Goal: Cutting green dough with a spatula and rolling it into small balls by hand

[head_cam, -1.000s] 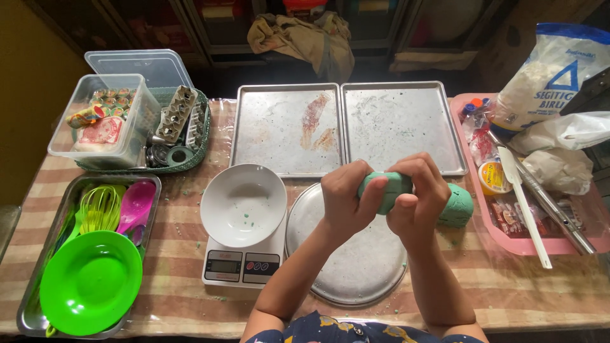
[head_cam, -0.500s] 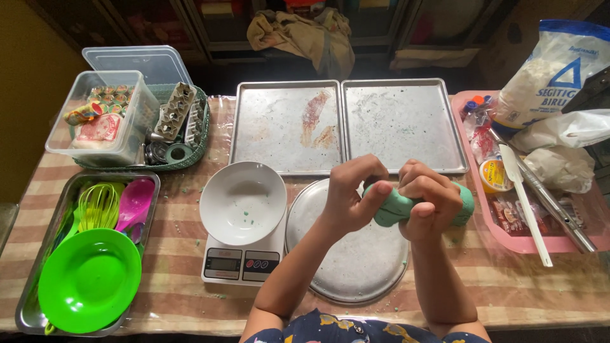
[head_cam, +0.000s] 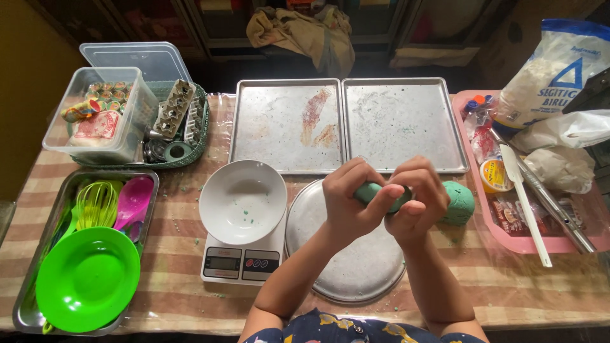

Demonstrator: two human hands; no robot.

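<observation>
Head view. Left hand and right hand: both closed round a small green dough piece, fingers curled and pinching it between them, held above the round tray.

Dough ball: green, on the table at 3 o'clock of the hands, just beside the right hand.

White bowl: on the scale, at 9 o'clock.

Two baking trays: side by side at 12 o'clock.

Pink tray: far 3 o'clock.

Green plate: far 8 o'clock.
</observation>
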